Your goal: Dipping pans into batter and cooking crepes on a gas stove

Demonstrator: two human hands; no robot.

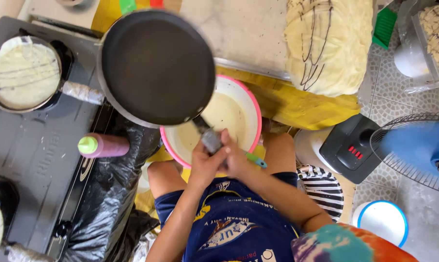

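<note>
My left hand (203,162) grips the foil-wrapped handle (211,139) of an empty black frying pan (156,67), held in the air and tilted over the left part of a pink-rimmed white bowl (255,112) of pale batter. Touching it from the right, my right hand (236,159) is closed on a green-handled utensil (256,160), whose tip is hidden. Both hands meet just in front of the bowl, above my knees.
A grey gas stove (32,150) at left carries a pan with a pale crepe (23,73) striped in dark lines. A bottle with a green cap (103,145) lies beside it on black plastic. A stack of crepes (328,43) lies at the back, and a fan (415,150) stands at right.
</note>
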